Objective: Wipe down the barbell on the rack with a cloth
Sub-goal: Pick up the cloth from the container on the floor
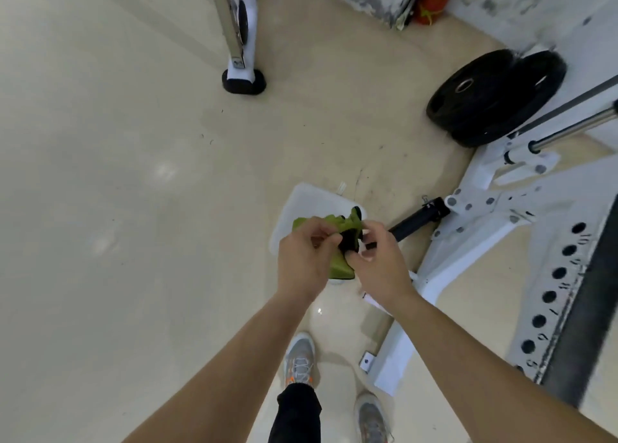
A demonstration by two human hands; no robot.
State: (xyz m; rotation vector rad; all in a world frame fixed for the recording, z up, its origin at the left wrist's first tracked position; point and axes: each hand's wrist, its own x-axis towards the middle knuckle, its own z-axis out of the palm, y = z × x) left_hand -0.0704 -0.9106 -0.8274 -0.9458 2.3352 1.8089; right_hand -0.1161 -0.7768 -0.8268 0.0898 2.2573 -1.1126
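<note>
So, left hand (302, 262): fingers curled round the cloth (339, 268).
right hand (384, 262): pinches the cloth's black part.
cloth: green and black, bunched between both hands, above the floor (133, 175).
barbell (575, 126): on the white rack (468, 242), well right of the hands.

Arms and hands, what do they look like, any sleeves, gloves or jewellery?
Both are bare. The left forearm and right forearm show no sleeve up to the picture's edge. The left hand and right hand wear no glove, and no watch, band or ring shows.
</note>
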